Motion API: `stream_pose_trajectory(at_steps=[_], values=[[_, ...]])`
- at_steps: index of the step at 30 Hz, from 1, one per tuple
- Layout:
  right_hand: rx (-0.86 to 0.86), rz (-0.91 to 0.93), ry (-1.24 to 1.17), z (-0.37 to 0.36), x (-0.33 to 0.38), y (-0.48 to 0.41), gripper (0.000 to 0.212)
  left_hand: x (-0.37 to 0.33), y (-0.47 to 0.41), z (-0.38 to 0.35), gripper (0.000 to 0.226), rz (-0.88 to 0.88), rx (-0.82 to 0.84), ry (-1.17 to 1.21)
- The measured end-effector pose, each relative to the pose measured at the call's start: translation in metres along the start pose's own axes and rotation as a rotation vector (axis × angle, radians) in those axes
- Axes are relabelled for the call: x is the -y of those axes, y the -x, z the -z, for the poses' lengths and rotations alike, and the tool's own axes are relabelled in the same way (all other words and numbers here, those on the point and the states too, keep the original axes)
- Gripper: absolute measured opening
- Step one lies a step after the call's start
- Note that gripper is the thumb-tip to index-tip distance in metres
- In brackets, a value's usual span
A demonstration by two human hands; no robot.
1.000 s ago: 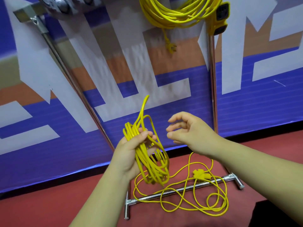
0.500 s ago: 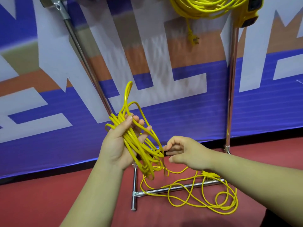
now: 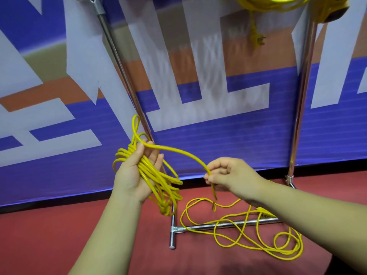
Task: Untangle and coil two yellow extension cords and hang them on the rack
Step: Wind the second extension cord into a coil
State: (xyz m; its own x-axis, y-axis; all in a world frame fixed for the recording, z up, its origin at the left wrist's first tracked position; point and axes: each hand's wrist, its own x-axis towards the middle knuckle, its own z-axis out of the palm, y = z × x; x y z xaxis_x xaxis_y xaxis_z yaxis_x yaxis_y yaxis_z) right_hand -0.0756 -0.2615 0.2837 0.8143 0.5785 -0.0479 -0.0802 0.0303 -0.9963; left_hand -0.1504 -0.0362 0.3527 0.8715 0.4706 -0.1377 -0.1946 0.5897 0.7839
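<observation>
Coiling is mid-loop in the head view, the only one there is. The left hand (image 3: 137,175) is held palm-up in front of the banner (image 3: 218,145), fingers partly curled round the coil (image 3: 158,181), a bundle of yellow loops that hangs below the palm.

The right hand (image 3: 230,175) was spread and empty a second ago. It has since dipped toward the slack and now pinches a single strand between thumb and bent fingers. An arc of cord runs from there back up to the left hand.

Below, the loose cord (image 3: 248,235) lies in open curls on the red floor (image 3: 59,235), draped over the foot bar of the rack (image 3: 228,225). The hung cord (image 3: 278,2) is already bundled at the top edge of the view, so one of the two looks finished.

This fresh pinch suggests another loop is about to be laid on the coil, and a good deal of slack is still left to gather before hanging.
</observation>
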Motion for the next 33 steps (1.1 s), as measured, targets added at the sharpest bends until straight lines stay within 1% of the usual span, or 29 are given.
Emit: stream_pose_trajectory(at_steps=[1, 2, 4, 7, 11, 15, 19, 21, 24, 28, 31, 33], values=[[-0.045, 0.011, -0.028, 0.002, 0.006, 0.000, 0.017, 0.004, -0.004, 0.002, 0.027, 0.003, 0.004, 0.006], [-0.085, 0.021, -0.051, 0.004, 0.013, 0.001, 0.018, 0.007, -0.002, 0.002, 0.020, 0.016, -0.014, -0.051], [-0.142, 0.032, -0.114, 0.011, 0.027, 0.003, 0.022, 0.017, -0.004, 0.007, 0.014, 0.030, -0.055, -0.128], [-0.167, 0.043, -0.197, 0.023, 0.043, 0.009, 0.024, 0.038, -0.005, 0.002, 0.016, 0.075, -0.030, -0.257], [-0.209, 0.053, -0.264, 0.035, 0.053, 0.013, 0.026, 0.068, 0.012, -0.020, 0.016, 0.161, 0.082, -0.415], [-0.218, 0.066, -0.342, 0.041, 0.059, 0.016, 0.025, 0.098, 0.026, -0.042, 0.022, 0.217, 0.177, -0.500], [-0.265, 0.074, -0.368, 0.050, 0.061, 0.017, 0.029, 0.115, 0.037, -0.062, 0.026, 0.265, 0.273, -0.484], [-0.311, 0.074, -0.361, 0.056, 0.061, 0.019, 0.030, 0.120, 0.041, -0.070, 0.023, 0.265, 0.310, -0.499], [-0.335, 0.066, -0.333, 0.064, 0.061, 0.021, 0.029, 0.124, 0.044, -0.080, 0.013, 0.260, 0.315, -0.514], [-0.329, 0.042, -0.308, 0.074, 0.060, 0.025, 0.023, 0.124, 0.045, -0.088, 0.016, 0.270, 0.325, -0.459], [-0.338, 0.059, -0.194, 0.081, 0.059, 0.029, 0.014, 0.117, 0.040, -0.091, 0.022, 0.246, 0.328, -0.397], [-0.336, 0.088, -0.091, 0.082, 0.056, 0.031, 0.012, 0.109, 0.035, -0.092, 0.022, 0.226, 0.314, -0.333]])
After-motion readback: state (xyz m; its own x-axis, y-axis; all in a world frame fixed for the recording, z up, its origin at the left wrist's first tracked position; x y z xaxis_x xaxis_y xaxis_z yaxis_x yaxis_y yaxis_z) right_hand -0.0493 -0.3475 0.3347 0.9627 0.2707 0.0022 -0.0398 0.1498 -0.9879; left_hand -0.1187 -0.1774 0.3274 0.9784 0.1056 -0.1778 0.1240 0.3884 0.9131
